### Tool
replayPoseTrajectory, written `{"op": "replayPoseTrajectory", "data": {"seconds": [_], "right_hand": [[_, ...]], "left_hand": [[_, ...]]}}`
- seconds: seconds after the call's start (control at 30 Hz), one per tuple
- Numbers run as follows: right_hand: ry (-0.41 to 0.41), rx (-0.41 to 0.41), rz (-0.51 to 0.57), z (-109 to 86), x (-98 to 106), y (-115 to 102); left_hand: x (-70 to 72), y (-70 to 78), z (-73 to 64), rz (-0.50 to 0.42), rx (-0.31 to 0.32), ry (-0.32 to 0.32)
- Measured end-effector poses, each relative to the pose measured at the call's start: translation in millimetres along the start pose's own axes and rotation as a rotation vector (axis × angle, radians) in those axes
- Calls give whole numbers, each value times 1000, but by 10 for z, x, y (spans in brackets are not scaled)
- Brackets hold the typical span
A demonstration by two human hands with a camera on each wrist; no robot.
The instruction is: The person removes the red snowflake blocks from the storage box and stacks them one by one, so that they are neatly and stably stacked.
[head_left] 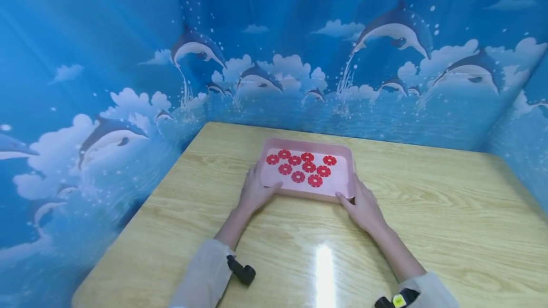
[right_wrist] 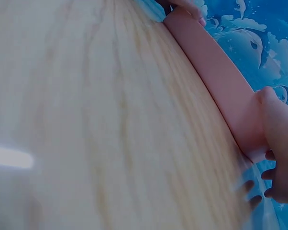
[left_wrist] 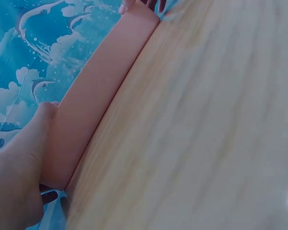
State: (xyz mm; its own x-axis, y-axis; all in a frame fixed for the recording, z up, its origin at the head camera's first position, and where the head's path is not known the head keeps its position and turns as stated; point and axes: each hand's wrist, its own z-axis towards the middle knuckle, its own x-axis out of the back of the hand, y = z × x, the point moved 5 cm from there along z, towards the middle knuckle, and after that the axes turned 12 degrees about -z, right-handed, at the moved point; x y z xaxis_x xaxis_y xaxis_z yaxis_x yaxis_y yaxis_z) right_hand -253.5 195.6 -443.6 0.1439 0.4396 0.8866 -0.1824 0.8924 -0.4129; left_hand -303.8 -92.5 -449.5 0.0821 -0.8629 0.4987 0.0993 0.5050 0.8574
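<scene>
The pink tray (head_left: 306,195) sits level toward the far edge of the wooden table (head_left: 449,222), and the wrist views show its lower edge along the wood. Ten notched red discs (head_left: 315,178) lie spread over its floor. The left hand (head_left: 257,193) and right hand (head_left: 364,207) grip its two near corners, thumbs at the front wall – whether any fingertips reach underneath, I cannot tell. With both grips at the near end, the far side could dip if the tray were raised, and the loose discs would probably slide; uneven pulling might skew it. Beyond hangs a dolphin-printed curtain (head_left: 274,8). No brand shows on tray or discs; a yellow label (head_left: 399,301) at the right cuff bears marks – too small to read
</scene>
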Motion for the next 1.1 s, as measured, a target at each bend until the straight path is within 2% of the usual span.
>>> {"op": "replayPoseTrajectory", "data": {"seconds": [0.37, 0.8, 1.1], "right_hand": [[-7, -7, 37, -156, 51, 73], [13, -11, 42, -357, 120, 139], [-6, -34, 32, -477, 105, 152]], "left_hand": [[-66, 54, -156, 0, 2, 37], [-170, 112, -332, -7, -21, 25], [-162, 144, -449, 3, -33, 7]]}}
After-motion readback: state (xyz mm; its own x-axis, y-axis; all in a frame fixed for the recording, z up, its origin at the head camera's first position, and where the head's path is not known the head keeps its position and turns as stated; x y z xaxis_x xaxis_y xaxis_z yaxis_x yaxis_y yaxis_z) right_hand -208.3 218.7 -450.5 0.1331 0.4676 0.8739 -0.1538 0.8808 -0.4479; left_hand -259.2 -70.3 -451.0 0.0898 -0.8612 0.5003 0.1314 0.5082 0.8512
